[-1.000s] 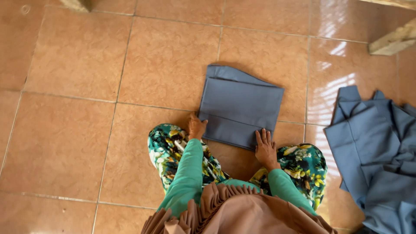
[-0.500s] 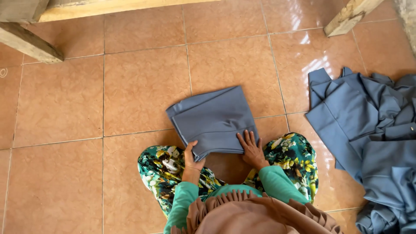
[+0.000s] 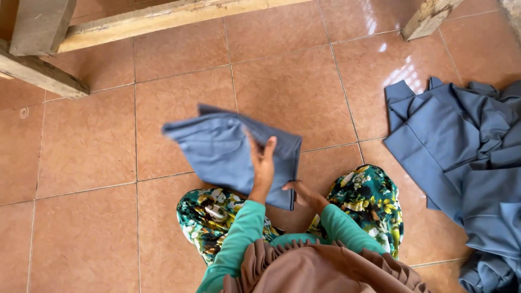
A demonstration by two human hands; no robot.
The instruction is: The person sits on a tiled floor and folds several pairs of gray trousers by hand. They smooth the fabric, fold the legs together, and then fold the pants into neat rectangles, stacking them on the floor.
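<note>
A folded blue-grey cloth is lifted off the tiled floor in front of my knees and tilts toward the left. My left hand grips it from the front, fingers pointing up across the fabric. My right hand holds the cloth's lower right corner, its fingers partly hidden behind the fabric. Both arms wear teal sleeves. My knees, in green floral trousers, are just below the cloth.
A loose pile of the same blue-grey fabric lies on the floor at the right. Wooden beams of a bench or table frame cross the top left, and a wooden leg stands at the top right. The floor is glossy orange-brown tile.
The folded cloth lay flat on the floor under both hands; now both hands have lifted it and swung it left. The view has shifted, bringing the wooden frame into sight.
</note>
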